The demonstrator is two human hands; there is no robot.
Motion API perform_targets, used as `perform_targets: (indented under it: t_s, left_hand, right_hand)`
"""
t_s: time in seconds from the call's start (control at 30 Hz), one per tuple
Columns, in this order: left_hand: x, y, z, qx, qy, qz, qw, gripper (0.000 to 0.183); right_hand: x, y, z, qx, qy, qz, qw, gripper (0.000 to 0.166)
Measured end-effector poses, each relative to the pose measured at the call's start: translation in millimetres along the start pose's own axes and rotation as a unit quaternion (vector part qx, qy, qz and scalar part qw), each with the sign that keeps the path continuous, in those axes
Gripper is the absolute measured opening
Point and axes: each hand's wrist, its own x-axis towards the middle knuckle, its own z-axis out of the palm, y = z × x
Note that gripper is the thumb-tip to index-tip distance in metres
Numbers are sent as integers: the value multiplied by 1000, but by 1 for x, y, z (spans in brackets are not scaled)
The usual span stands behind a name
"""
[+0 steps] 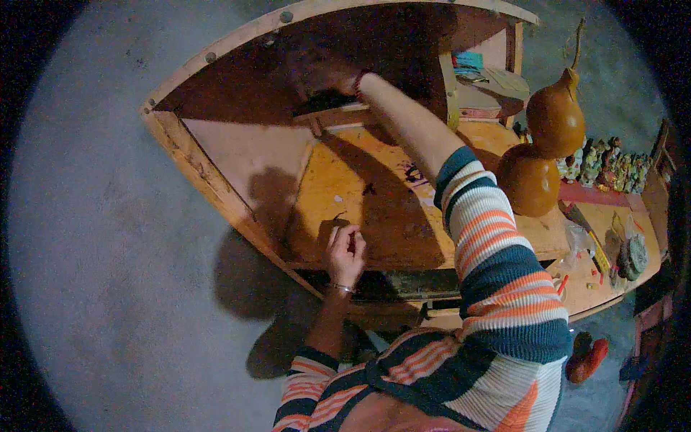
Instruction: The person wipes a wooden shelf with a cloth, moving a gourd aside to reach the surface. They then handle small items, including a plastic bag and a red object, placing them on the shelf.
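My left hand (346,256), with a bracelet at its wrist, is over the front of a wooden desk (388,227). Its fingers are curled together. A thin dark curved thing (339,215) shows just beyond the fingertips; whether they hold it I cannot tell. My right arm stretches up and forward into the shadowed shelf compartment (237,97) above the desktop. There my right hand (330,78) is dark and blurred, near a low wooden ledge (337,114), and its grip cannot be made out. Dark marks (414,174) lie on the desktop beside my forearm.
Right of my sleeve stands a large bottle gourd (556,121) with a dried stem. Beyond it are several small figurines (607,162). A yellow tool or ruler (600,256), a clear plastic bag (575,240) and small red bits lie nearby. A red object (589,362) rests on the floor.
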Motion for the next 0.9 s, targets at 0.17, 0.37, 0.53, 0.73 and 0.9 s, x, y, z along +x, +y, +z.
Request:
perform_targets:
  t_s: [0.17,0.37,0.53,0.73,0.9]
  left_hand:
    - [2,12,3,-18,15,-13,1000,15]
    - [3,16,-6,-38,-5,-22,999,18]
    - [-4,2,-1,12,19,14,1000,27]
    - [-4,-30,9,-125,-34,-75,989,30]
    - [-1,-5,4,-18,-20,22,999,29]
  right_hand:
    - [50,10,70,18,45,-12,999,31]
    - [28,-31,-37,-544,159,-46,823,33]
    - [-5,-57,-77,-280,299,-28,912,32]
    - [-5,-67,-71,-198,306,-40,930,33]
    - [15,-44,-43,-207,284,-2,936,34]
